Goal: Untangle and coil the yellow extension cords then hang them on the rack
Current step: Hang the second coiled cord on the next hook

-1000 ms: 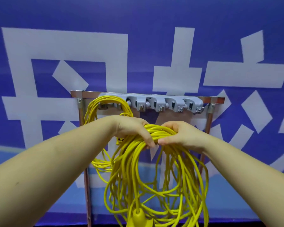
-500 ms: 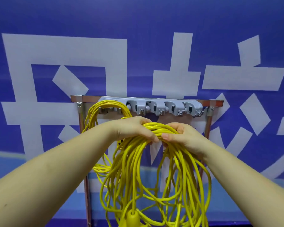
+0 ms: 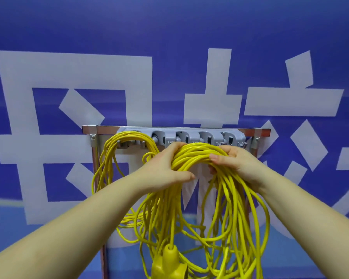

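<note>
Item: hung cord (image 3: 117, 158), yellow. It is draping in loops over the leftmost hook of the rack (image 3: 189, 130), trailing down beside the rack's left post.

Item: rack, a metal bar carrying a grey strip of hooks (image 3: 197, 137), standing before a blue banner (image 3: 169, 37) with large white characters. The remaining hooks to the right are showing no cord on them.

Item: left hand (image 3: 165, 170). Its grip is closing around the left side of the top of the held coil (image 3: 197, 156), fingers curling over the strands, thumb lying underneath.

Item: held coil, yellow, many loops. Its top is sitting just below the grey hooks, near the middle of the rack; whether it is touching them cannot be told. The loops are hanging down between both forearms.

Item: yellow plug end (image 3: 168, 262), dangling at the bottom edge of view.

Item: right hand (image 3: 236, 164). Its grip is clasping the right side of the coil's top, fingers wrapping over the bundle.
</note>
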Available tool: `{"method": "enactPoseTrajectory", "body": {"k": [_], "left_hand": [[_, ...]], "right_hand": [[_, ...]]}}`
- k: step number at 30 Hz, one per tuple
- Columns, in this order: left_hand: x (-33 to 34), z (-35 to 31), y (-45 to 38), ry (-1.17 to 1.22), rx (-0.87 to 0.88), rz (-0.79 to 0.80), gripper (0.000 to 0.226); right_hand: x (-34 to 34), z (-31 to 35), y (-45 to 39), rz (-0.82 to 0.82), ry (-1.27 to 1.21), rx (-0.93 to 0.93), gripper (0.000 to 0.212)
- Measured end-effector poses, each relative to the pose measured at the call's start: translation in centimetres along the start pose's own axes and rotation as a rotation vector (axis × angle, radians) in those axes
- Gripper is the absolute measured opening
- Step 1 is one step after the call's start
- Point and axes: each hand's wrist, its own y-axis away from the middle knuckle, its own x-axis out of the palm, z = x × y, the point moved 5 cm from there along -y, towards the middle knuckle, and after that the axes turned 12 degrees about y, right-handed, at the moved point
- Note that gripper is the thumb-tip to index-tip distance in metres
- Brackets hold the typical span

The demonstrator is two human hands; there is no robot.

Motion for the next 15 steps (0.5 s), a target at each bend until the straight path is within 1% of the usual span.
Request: {"method": "enactPoseTrajectory", "body": {"k": [4, 6, 8, 10, 12, 15], "left_hand": [[1.1, 0.1, -0.9, -0.060, 0.009, -0.074, 0.077], [1.3, 0.0, -1.4, -0.046, 0.023, -0.139, 0.073], [1.5, 0.1, -2.0, -0.003, 0.012, -0.182, 0.064], [1.7, 0.2, -2.7, 0.036, -0.016, -0.179, 0.056], [2.2, 0.3, -3.6, 0.085, -0.034, -0.136, 0.049], [3.0, 0.1, -4.5, 0.230, -0.045, -0.069, 0.035]], "right_hand": [[-1.0, -0.1, -0.2, -0.019, 0.015, 0.007, 0.045], [-1.7, -0.1, -0.3, -0.019, 0.019, 0.013, 0.049], [-2.4, 0.0, -0.4, -0.017, 0.023, 0.020, 0.048], [-3.0, -0.1, -0.4, -0.017, 0.022, 0.023, 0.044], [-3.5, -0.2, -0.5, -0.005, 0.016, 0.022, 0.040], [-4.6, -0.6, -0.7, 0.008, 0.041, 0.030, 0.038]]}}
